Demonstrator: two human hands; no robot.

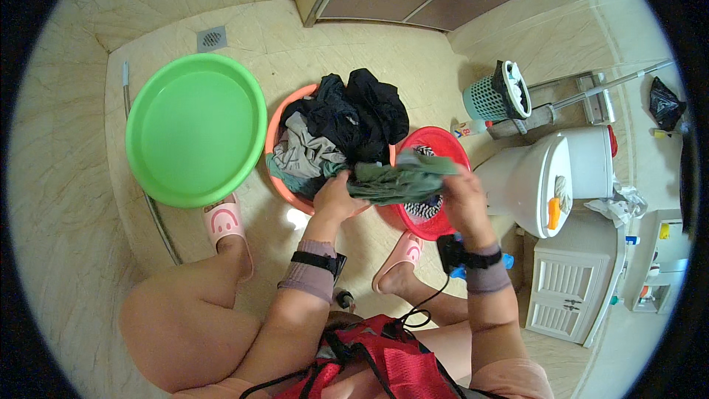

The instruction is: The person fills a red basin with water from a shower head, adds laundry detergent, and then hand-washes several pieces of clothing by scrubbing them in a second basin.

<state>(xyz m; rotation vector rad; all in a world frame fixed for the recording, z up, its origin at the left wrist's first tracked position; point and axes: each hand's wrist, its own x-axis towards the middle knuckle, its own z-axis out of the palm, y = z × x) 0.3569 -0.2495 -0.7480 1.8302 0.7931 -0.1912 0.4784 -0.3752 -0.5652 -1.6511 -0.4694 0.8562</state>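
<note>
A crumpled green garment [402,181] is stretched between my two hands, over the gap between an orange basin [273,133] and a red basin [443,230]. My left hand [336,199] grips its left end at the orange basin's near rim. My right hand [465,199] holds the other end above the red basin, a little blurred. Black clothes [347,118] and a light grey garment [301,146] are heaped in the orange basin. Inside the red basin lies a black-and-white patterned cloth [422,210], partly hidden by the green garment.
A large green basin [196,129] stands on the tiled floor at left, near a floor drain [212,38]. To the right are a bottle [471,128], a lined wastebasket [487,98], a mop [554,107], a white toilet [517,177] and a white cabinet [565,288].
</note>
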